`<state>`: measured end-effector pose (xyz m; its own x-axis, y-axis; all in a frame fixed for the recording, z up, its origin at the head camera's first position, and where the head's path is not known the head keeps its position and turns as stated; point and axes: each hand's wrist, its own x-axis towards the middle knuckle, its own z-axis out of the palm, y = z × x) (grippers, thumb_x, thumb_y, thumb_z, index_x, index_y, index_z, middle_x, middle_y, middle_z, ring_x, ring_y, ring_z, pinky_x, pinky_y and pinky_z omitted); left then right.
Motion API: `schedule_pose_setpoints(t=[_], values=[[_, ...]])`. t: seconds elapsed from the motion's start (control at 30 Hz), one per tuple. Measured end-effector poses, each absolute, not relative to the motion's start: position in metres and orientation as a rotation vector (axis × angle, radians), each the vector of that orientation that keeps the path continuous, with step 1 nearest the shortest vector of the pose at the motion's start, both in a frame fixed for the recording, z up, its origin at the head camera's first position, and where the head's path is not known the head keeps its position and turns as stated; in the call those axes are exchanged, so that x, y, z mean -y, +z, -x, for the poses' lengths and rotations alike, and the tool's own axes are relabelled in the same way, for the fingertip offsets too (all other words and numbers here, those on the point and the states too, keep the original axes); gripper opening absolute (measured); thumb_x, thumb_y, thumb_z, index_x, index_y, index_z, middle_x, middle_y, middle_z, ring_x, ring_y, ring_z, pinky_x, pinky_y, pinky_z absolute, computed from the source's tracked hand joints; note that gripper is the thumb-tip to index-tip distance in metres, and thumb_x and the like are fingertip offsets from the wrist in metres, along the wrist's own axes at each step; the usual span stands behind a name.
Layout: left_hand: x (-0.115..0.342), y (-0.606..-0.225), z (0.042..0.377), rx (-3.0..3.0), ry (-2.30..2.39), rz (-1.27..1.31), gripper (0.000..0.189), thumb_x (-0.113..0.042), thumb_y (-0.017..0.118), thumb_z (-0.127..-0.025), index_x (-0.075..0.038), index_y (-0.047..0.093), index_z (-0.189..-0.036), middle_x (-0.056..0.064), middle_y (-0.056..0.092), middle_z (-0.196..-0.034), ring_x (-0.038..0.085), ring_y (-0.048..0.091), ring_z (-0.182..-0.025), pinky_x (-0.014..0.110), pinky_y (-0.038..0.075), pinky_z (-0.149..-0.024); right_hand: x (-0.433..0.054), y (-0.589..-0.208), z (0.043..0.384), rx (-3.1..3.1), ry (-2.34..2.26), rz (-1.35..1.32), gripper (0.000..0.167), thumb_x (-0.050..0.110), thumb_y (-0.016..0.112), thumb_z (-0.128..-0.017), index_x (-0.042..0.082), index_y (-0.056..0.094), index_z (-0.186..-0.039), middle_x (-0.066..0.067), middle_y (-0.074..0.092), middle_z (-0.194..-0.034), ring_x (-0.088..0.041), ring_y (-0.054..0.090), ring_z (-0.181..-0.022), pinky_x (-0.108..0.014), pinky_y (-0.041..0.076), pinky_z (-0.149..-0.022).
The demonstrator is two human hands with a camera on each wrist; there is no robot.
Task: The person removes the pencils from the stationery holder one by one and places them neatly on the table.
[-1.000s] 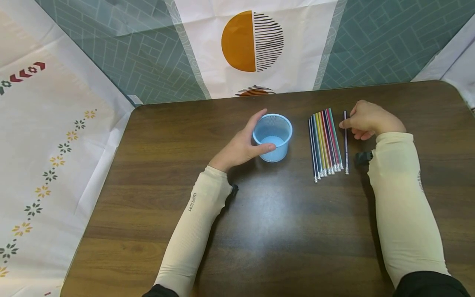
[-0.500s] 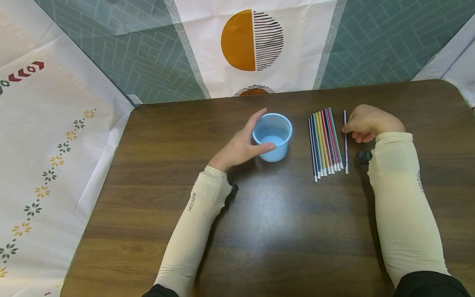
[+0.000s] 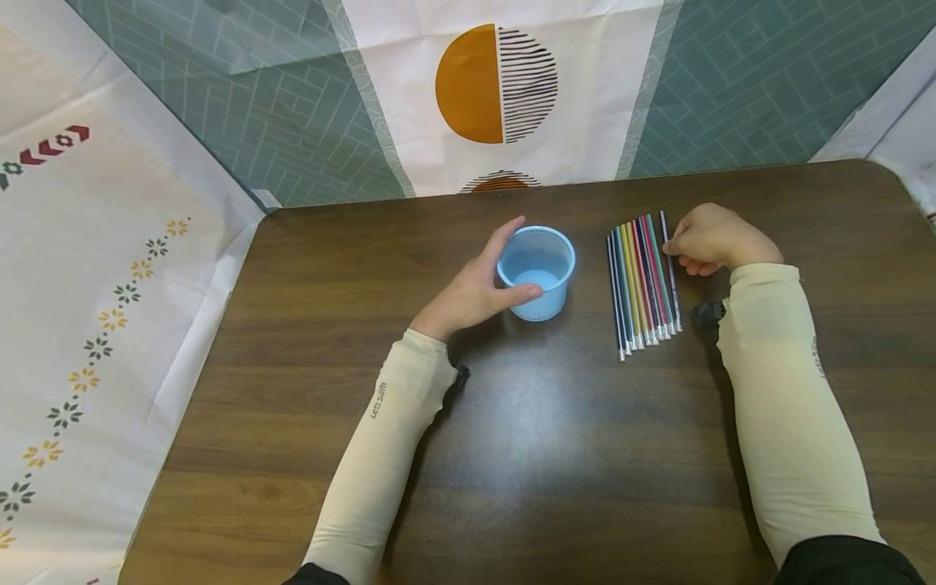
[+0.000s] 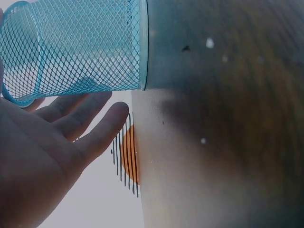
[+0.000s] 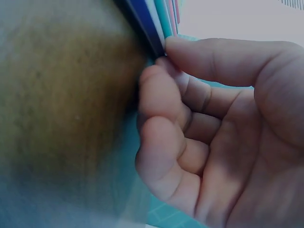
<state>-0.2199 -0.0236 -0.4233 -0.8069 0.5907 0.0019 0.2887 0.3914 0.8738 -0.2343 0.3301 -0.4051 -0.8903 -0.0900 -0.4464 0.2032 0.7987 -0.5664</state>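
A light blue mesh pencil cup [image 3: 544, 302] stands upright on the table, its open top facing up. My left hand [image 3: 471, 296] holds its left side, the thumb across the near side and the fingers round the far side. In the left wrist view the cup's mesh wall [image 4: 90, 47] shows beside the spread fingers. To the right of the cup lies a row of several coloured pencils [image 3: 638, 284], eraser ends toward me. My right hand [image 3: 720, 236] pinches a purplish pencil [image 3: 669, 280] between thumb and index finger, near its far end, at the row's right edge.
The brown wooden table [image 3: 541, 487] spreads out in front of me. A patterned cloth [image 3: 497, 106] hangs behind its far edge, and a white flowered cloth [image 3: 110, 268] hangs along the left side.
My right hand has moved left, bringing the separate purplish pencil from a gap away to right beside the row, slightly tilted. My left hand and the cup have stayed put.
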Motion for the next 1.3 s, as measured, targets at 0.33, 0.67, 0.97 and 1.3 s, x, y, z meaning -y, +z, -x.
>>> schedule_pose_setpoints(t=[0.33,0.67,0.97,1.3], values=[[0.0240,-0.4249,0.2193,-2.345,1.380,-0.766,0.096,-0.043,0.078,-0.087,-0.029,0.018,-0.161,0.000,0.042,-0.148,0.024,0.049,-0.124,0.044,0.044,-0.100,-0.3280,-0.4107,0.2351,-2.539,-0.902,-0.085,0.023,0.013,0.060,-0.099,-0.009,0.061,-0.091,-0.013,0.057,-0.072,-0.025,0.057,-0.062,-0.036,0.053,-0.056],[0.0234,-0.4248,0.2188,-2.342,1.379,-0.762,0.095,-0.043,0.079,-0.087,-0.032,0.018,-0.160,0.000,0.041,-0.149,0.025,0.049,-0.124,0.043,0.045,-0.100,-0.3286,-0.4117,0.2340,-2.524,-0.919,-0.076,0.023,0.011,0.060,-0.100,-0.007,0.061,-0.087,-0.013,0.056,-0.073,-0.026,0.055,-0.063,-0.037,0.052,-0.057],[0.0231,-0.4248,0.2200,-2.345,1.370,-0.761,0.095,-0.042,0.078,-0.088,-0.032,0.018,-0.160,-0.001,0.041,-0.148,0.023,0.049,-0.124,0.044,0.044,-0.101,-0.3313,-0.4129,0.2347,-2.512,-0.931,-0.084,0.023,0.014,0.061,-0.100,-0.007,0.062,-0.090,-0.013,0.056,-0.074,-0.026,0.056,-0.063,-0.036,0.053,-0.058],[0.0231,-0.4238,0.2197,-2.346,1.384,-0.762,0.096,-0.043,0.079,-0.087,-0.031,0.018,-0.160,0.000,0.040,-0.149,0.023,0.048,-0.124,0.044,0.045,-0.100,-0.3314,-0.4122,0.2355,-2.507,-0.938,-0.086,0.024,0.015,0.059,-0.099,-0.008,0.061,-0.094,-0.013,0.057,-0.074,-0.026,0.056,-0.064,-0.037,0.053,-0.057]])
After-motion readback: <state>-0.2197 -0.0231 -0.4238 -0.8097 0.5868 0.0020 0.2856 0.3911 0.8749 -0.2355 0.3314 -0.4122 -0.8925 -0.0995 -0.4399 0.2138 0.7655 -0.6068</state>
